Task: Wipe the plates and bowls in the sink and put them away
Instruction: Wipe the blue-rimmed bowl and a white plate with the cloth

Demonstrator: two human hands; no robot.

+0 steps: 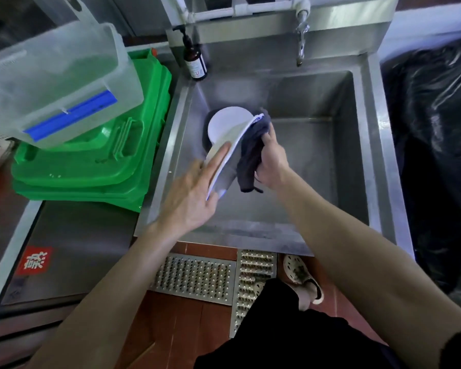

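Low in the frame, our left hand (194, 198) pressed flat, straight fingers together against a smooth white plate (225, 153) tilted on edge at centre, above the steel sink (317, 145). Our right hand (270, 161) gripped a limp dark cloth (250, 153) against the plate's rim; a round white bowl (224, 122) lay behind it, bare basin at right.

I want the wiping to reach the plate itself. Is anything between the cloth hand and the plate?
Only the dark cloth, gripped by the right hand, lies against the tilted plate, which the left hand steadies over the sink.
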